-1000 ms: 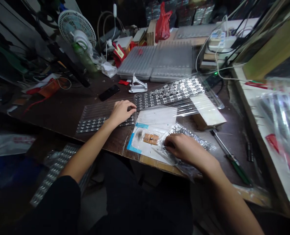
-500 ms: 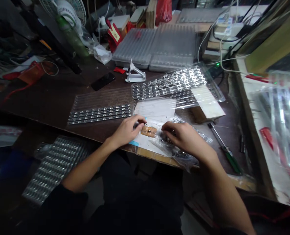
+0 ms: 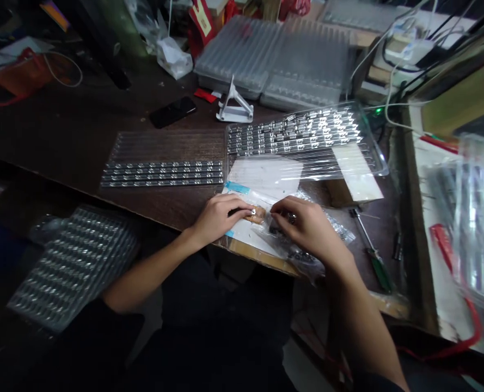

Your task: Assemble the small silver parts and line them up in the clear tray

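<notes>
My left hand [image 3: 219, 219] pinches a small metal part [image 3: 253, 212] between thumb and index finger, over a brown wooden block [image 3: 258, 215]. The block lies on a white sheet [image 3: 262, 235] with blue tape [image 3: 237, 187]. Just right of the block, my right hand [image 3: 302, 224] has its thumb and fingertips pressed together; what they hold, if anything, is too small to tell. Under and around it spreads a clear plastic bag [image 3: 339, 227] with small dark and shiny parts.
Behind the hands, a clear tray [image 3: 164, 147] holds rows of metal parts, beside a fuller tray [image 3: 294, 130]. A phone [image 3: 173, 112] and white stand [image 3: 236, 109] sit farther back. A green-handled screwdriver [image 3: 379, 270] lies right, near a pale block [image 3: 358, 173].
The view has shifted. My left hand has moved from beside the wooden block to over it, and a small metal part now shows at its fingertips. My right hand stays by the bag.
</notes>
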Motion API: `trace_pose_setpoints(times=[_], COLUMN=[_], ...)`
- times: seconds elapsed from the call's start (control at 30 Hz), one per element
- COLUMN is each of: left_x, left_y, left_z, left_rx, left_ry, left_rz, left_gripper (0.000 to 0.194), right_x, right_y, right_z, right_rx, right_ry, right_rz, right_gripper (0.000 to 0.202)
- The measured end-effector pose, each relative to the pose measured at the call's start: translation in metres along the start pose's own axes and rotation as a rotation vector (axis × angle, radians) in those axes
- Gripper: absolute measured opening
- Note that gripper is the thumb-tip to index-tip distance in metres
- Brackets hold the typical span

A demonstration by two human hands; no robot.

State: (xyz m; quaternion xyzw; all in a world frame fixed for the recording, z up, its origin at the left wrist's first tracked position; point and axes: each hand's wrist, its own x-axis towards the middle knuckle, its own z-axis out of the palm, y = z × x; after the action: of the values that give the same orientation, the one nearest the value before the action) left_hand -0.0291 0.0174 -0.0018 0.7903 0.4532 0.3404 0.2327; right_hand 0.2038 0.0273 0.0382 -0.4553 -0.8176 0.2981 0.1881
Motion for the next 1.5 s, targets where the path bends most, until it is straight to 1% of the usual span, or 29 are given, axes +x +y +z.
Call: trace_pose_setpoints(times=[0.1,0.23,0.4,0.5,0.57,0.63,0.73,0.8,0.9,1.0,1.1,1.2,1.27,1.33,1.4,1.5], left_x=[-0.001,-0.001,-0.002,-0.001,-0.001,0.000,-0.004,-0.010,-0.019,-0.021,-0.016,-0.007,-0.002,0.003,0.004,0.004], left_y=[-0.002,-0.005,-0.006,-0.005,-0.005,-0.005,-0.006,-0.006,-0.008,-0.008,-0.004,0.005,0.012,0.016,0.017,0.016], left_z=[0.002,0.004,0.004,0.004,0.003,0.001,-0.003,-0.006,-0.009,-0.009,-0.006,0.004,0.012,0.019,0.025,0.028], left_rx=[0.006,0.009,0.025,0.032,0.016,0.001,0.040,0.101,0.166,0.180,0.141,0.064,0.029,0.018,0.026,0.038], left_ry=[-0.006,-0.049,-0.065,-0.061,-0.052,0.005,0.098,0.075,0.000,0.015,0.095,0.139,0.129,0.104,0.083,0.076], left_rz=[0.006,-0.014,0.005,-0.008,-0.035,-0.082,-0.143,-0.142,-0.099,-0.089,-0.120,-0.110,-0.090,-0.074,-0.065,-0.066], left_gripper=[0.009,0.012,0.011,0.008,0.009,0.013,0.015,0.013,0.012,0.013,0.007,0.008,0.010,0.010,0.010,0.011], right_x=[0.001,0.002,0.003,0.005,0.007,0.008,0.010,0.010,0.009,0.010,0.008,0.002,-0.002,-0.006,-0.007,-0.008], right_y=[-0.001,-0.002,-0.005,-0.005,-0.005,-0.005,-0.006,-0.008,-0.010,-0.010,-0.007,-0.002,0.000,0.000,-0.002,-0.006], right_z=[0.004,0.007,0.014,0.020,0.024,0.027,0.031,0.034,0.040,0.044,0.036,0.017,0.004,-0.004,-0.006,-0.003], right_rx=[0.018,0.009,-0.007,-0.055,-0.095,-0.115,-0.063,-0.062,-0.196,-0.250,-0.190,-0.159,-0.155,-0.168,-0.187,-0.240], right_ry=[-0.011,-0.007,0.070,0.115,0.120,0.110,0.060,0.019,-0.022,-0.035,-0.029,-0.038,-0.133,-0.237,-0.303,-0.342], right_rz=[0.000,-0.017,0.014,0.045,0.054,0.051,-0.014,-0.077,-0.134,-0.176,-0.172,-0.083,-0.008,0.057,0.085,0.101], right_gripper=[0.012,0.012,0.014,0.013,0.013,0.013,0.013,0.015,0.020,0.024,0.025,0.018,0.013,0.010,0.010,0.013])
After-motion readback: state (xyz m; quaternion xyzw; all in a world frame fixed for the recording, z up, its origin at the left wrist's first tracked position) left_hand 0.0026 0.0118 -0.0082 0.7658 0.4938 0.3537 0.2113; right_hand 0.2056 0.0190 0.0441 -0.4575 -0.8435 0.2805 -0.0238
